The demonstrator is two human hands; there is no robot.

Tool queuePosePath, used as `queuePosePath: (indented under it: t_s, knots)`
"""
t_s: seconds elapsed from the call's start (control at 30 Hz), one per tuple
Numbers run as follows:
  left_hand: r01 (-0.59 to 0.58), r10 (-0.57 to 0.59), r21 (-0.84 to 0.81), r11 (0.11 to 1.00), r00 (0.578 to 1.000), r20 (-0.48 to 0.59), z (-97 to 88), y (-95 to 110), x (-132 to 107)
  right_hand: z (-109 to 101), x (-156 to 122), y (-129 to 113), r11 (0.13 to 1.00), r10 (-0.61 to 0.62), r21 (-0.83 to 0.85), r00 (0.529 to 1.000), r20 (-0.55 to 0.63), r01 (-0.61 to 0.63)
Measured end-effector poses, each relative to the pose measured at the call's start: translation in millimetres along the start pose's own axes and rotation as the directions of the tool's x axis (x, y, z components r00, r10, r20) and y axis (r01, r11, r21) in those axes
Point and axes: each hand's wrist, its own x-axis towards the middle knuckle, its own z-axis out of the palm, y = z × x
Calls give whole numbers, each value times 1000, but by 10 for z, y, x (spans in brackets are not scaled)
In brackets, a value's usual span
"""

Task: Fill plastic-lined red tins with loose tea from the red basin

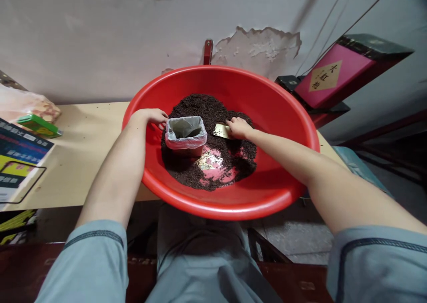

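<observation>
A wide red plastic basin (283, 121) holds a spread heap of dark, loose tea leaves (200, 105). In its left half stands a small box-shaped container (188, 153) with a clear plastic bag (185, 141) lining it and folded over the rim. My left hand (156, 116) is at the container's left side, fingers curled against the bag's edge. Among the leaves to the right, my right hand (239, 128) grips a flat gold-coloured piece (221, 131) with some leaves on it. Pink and gold print (213, 165) shows on the basin floor where leaves are thin.
The basin rests on a pale tabletop (76, 156) against a peeling wall. Pink tea tins (333, 76) with black lids stand at the right. On the left lie a green box (39, 126), a dark printed packet (20, 156) and a plastic bag (26, 105).
</observation>
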Motion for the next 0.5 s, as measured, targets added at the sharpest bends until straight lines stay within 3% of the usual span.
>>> queuePosePath:
  t_s: [0.3, 0.5]
  knots:
    - [-10, 9, 14, 1000, 1000, 19, 74, 82, -76, 51, -127, -175, 998, 59, 33, 998, -17, -59]
    - [-38, 36, 57, 998, 999, 23, 63, 61, -57, -193, -111, -140, 991, 131, 10, 985, -112, -131]
